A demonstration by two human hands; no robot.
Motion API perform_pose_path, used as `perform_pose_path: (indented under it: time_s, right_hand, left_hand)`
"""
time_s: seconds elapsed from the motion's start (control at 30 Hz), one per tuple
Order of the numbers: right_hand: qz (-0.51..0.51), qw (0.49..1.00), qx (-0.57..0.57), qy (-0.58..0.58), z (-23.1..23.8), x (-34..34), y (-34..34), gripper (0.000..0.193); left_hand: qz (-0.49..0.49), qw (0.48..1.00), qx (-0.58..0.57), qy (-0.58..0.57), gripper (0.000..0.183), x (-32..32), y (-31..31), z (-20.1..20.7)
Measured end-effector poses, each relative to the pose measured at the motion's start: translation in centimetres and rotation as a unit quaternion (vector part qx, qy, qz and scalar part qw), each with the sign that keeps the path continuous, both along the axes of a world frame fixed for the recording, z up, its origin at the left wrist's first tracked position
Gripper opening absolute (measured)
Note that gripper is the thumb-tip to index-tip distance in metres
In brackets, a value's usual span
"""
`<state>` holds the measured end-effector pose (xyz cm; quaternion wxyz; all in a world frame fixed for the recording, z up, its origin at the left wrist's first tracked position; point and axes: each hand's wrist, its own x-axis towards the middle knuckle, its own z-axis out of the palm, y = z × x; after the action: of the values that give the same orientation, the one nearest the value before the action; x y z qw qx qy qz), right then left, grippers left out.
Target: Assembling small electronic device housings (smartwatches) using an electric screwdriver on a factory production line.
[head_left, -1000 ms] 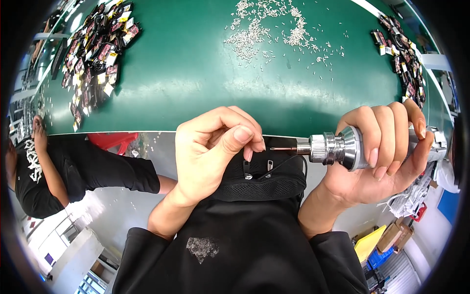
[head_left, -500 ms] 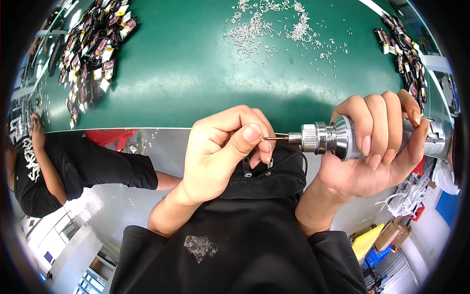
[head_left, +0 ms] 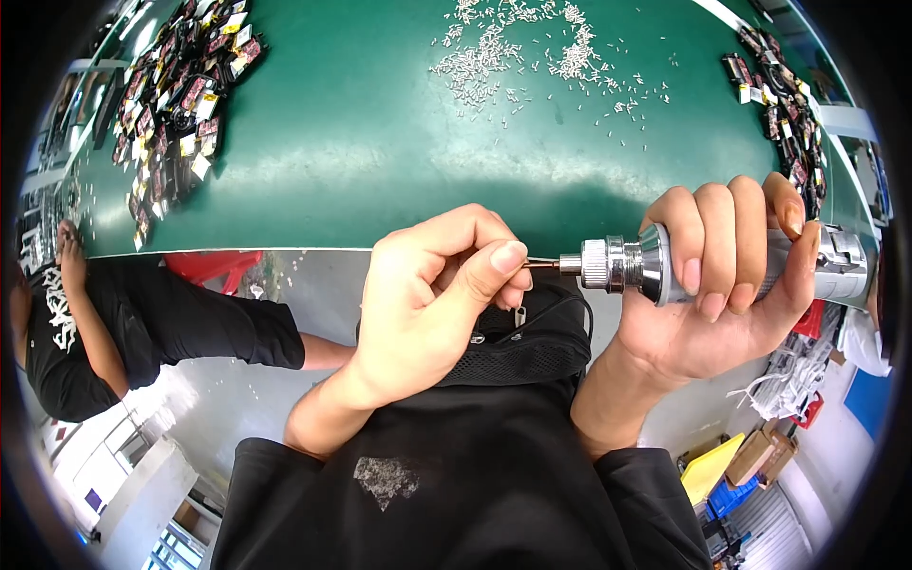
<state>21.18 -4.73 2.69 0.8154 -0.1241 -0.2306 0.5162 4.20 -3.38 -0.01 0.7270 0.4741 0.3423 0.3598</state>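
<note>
My right hand (head_left: 717,271) wraps around a silver electric screwdriver (head_left: 655,266), held level with its nose toward the left. A thin dark bit (head_left: 543,265) sticks out of the metal chuck. My left hand (head_left: 432,294) pinches at the bit's tip with thumb and bent fingers. Whatever may sit between those fingertips is hidden. Both hands are raised in front of my body, by the near edge of a green table (head_left: 332,180).
Many small metal screws (head_left: 484,66) lie scattered at the table's far middle. Dark packaged parts with white and yellow labels (head_left: 195,104) are heaped at left, with another heap (head_left: 788,114) at right. A black mesh bag (head_left: 532,347) is below my hands. Another person (head_left: 161,318) works at left.
The left thumb has shifted slightly right along the bit, and less of the bit shows. The screwdriver and right hand have moved a little left.
</note>
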Motion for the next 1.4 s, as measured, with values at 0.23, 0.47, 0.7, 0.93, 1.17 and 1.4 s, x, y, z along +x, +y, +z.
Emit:
perform_pose_path:
  time_s: [0.23,0.47,0.7,0.93,1.17,1.4]
  right_hand:
    - [-0.026,0.999,0.006,0.024,-0.6,0.6,0.4,0.015]
    - [-0.097,0.994,-0.010,0.040,0.0,2.6,-0.8,0.015]
    - [-0.196,0.976,-0.066,0.063,0.1,5.6,-4.4,0.012]
    - [-0.219,0.967,-0.102,0.083,-0.4,7.0,-7.5,0.013]
    - [-0.249,0.956,-0.112,0.104,-1.6,9.5,-9.8,0.013]
    - [-0.256,0.950,-0.131,0.121,-2.5,11.4,-10.0,0.014]
  left_hand:
    - [0.040,0.987,0.128,0.085,0.014,1.3,0.2,0.3]
    - [0.091,0.930,0.309,0.177,0.019,2.0,2.2,2.1]
    - [-0.027,0.825,0.518,0.224,0.009,7.9,7.9,5.9]
    - [-0.104,0.728,0.638,0.229,0.018,21.8,13.6,2.8]
    - [-0.202,0.673,0.681,0.203,0.018,27.3,17.1,1.5]
    - [-0.214,0.683,0.662,0.222,0.012,27.6,16.9,1.4]
